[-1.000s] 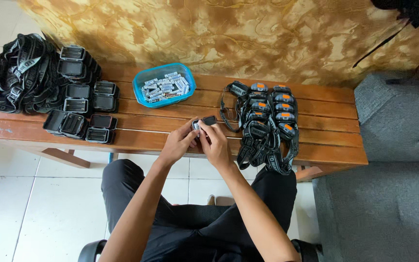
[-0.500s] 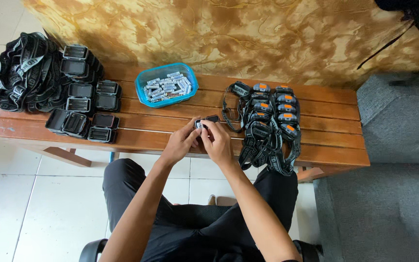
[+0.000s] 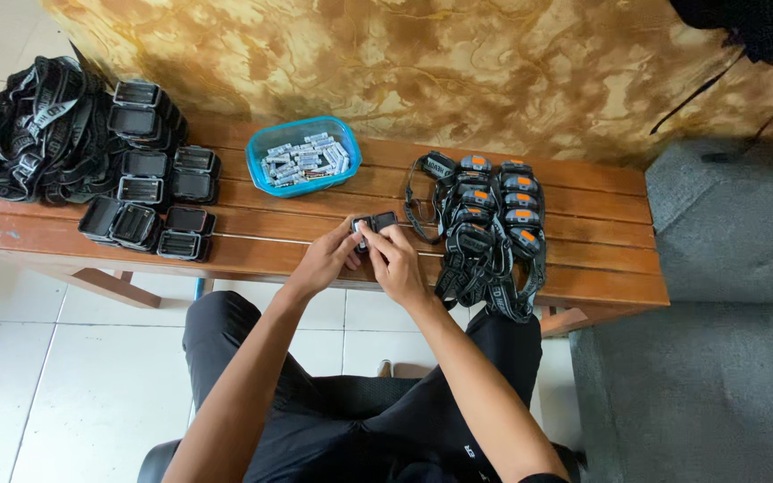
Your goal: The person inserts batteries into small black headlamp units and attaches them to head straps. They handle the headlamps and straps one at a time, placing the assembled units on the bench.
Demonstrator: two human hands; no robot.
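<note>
The left hand [image 3: 322, 262] and the right hand [image 3: 395, 259] are together over the front part of the wooden bench [image 3: 315, 234], and both are closed around one small black headlamp [image 3: 374, 224]. The fingers of the two hands pinch it from both sides, the left from the left side and the right from the right and from above. The headlamp is open, one half beside the other, and I cannot tell what is inside it. It is held just above the boards, near the front edge of the bench, about in the middle of its length.

Just to the right of the hands is a group of headlamps with orange buttons [image 3: 492, 210], and their dark straps [image 3: 485, 277] hang over the front edge. Between this group and the right hand there is only a narrow free strip of wood. Behind the hands, toward the wall, stands a blue plastic tub [image 3: 260, 172] filled with small batteries [image 3: 304, 159]. It is near but not touching the hands.

To the left of the hands there is a wider bare part of the boards. Then come the open black headlamp cases [image 3: 149, 201], lying in rows, some stacked. At the far left end is a heap of black straps [image 3: 33, 130], which goes past the end of the bench.

The person sits in front, knees under the front edge, on a white tile floor [image 3: 46, 385]. On the right is a grey cushion [image 3: 726, 313].
</note>
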